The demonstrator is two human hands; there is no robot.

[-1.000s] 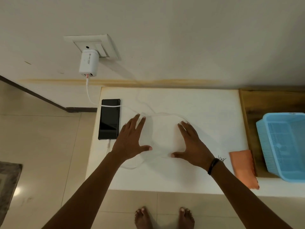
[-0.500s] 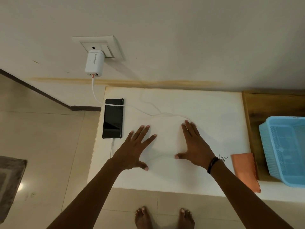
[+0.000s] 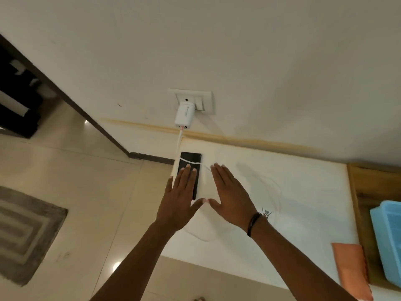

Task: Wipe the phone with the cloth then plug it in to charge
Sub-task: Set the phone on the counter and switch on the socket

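A black phone lies flat at the far left corner of the white table. A white cable crosses the phone's top end and runs up to a white charger in the wall socket. My left hand hovers flat over the phone's lower half, fingers spread, holding nothing. My right hand is flat and open just right of the phone, its thumb tip close to the left thumb. The orange cloth lies folded at the table's near right edge, far from both hands.
A light blue plastic basket stands on a wooden board at the right. Loose loops of white cable lie on the table near my right wrist. A grey rug lies on the tiled floor at the left.
Both hands have moved from the table's middle left and away toward the phone; the left one now covers its lower half. The view has swung left and tilted.
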